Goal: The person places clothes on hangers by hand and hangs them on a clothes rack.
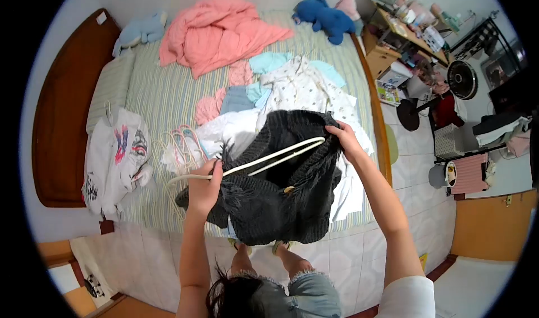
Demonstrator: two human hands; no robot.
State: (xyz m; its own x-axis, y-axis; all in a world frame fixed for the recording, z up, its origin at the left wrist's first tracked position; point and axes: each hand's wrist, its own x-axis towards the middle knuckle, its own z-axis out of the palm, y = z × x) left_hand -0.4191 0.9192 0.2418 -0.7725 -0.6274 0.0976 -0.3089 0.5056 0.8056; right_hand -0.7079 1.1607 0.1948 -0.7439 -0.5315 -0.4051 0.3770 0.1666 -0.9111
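A black ribbed knit top (269, 217) with frayed trim and a round button hangs between my hands above the bed's near edge. A white clothes hanger (274, 154) lies across its opening, its hook end pointing left. My left hand (205, 190) is closed around the hanger near the hook, beside the garment's left edge. With my right hand (345, 139), I grip the knit top at its right upper edge, close to the hanger's far end.
A striped bed (146, 87) holds a white printed shirt (120, 155), several loose hangers (182, 146), a pink blanket (219, 34), a spotted white garment (300, 85) and plush toys. A black fan (462, 79) and a cluttered desk (404, 28) stand right.
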